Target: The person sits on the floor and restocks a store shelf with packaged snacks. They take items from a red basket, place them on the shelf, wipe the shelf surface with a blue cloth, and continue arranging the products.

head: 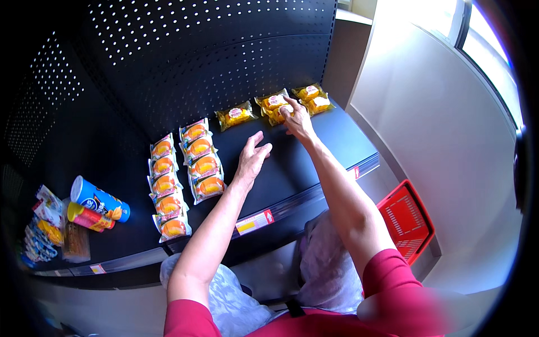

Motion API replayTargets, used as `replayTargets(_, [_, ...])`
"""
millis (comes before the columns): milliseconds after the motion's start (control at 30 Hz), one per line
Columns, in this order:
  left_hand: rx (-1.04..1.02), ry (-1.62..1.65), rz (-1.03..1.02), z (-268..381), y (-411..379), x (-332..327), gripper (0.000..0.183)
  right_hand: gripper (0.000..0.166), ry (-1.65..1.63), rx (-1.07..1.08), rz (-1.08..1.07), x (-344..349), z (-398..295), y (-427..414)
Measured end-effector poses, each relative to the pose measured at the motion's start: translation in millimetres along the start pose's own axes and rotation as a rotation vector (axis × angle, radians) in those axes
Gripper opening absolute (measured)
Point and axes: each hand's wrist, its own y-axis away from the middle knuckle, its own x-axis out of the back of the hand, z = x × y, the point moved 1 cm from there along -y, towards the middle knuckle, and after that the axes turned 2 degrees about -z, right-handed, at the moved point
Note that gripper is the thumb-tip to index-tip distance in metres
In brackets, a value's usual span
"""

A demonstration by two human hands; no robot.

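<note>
My right hand [300, 120] is over the front packet [276, 114] of a pair of yellow plastic-wrapped cakes, its thumb and index finger at the wrapper. Part of that packet is hidden, and whether the fingers grip it is unclear. Right behind it lies the other packet [273, 100]. Another pair of yellow-wrapped cakes [318, 104] sits to the right, and a single one [236, 116] lies to the left. My left hand [251, 162] hovers above the dark shelf [337, 139], fingers apart, holding nothing.
Two rows of orange-and-white wrapped cakes, a left row [166, 183] and a right row [205, 165], overlap front to back. Farther left lie a blue snack canister [101, 198], a yellow-and-red canister [90, 217] and bagged snacks [46, 227]. A perforated back panel [202, 54] rises behind. A red basket [406, 219] stands lower right.
</note>
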Motion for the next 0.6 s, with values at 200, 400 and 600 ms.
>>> replayTargets(200, [0.019, 0.04, 0.022, -3.2, -3.1, -2.6, 0.071, 0.03, 0.295, 0.134, -0.065, 6.9, 8.8, 8.2])
replayTargets(400, [0.028, 0.046, 0.015, -0.6, -0.2, -9.2, 0.072, 0.059, 0.242, 0.013, -0.157, 20.8, -15.8, 46.1])
replayTargets(600, [0.076, 0.133, -0.031, 5.0, 17.8, -22.9, 0.074, 0.07, 0.091, -0.134, -0.295, 52.1, -21.7, 61.2])
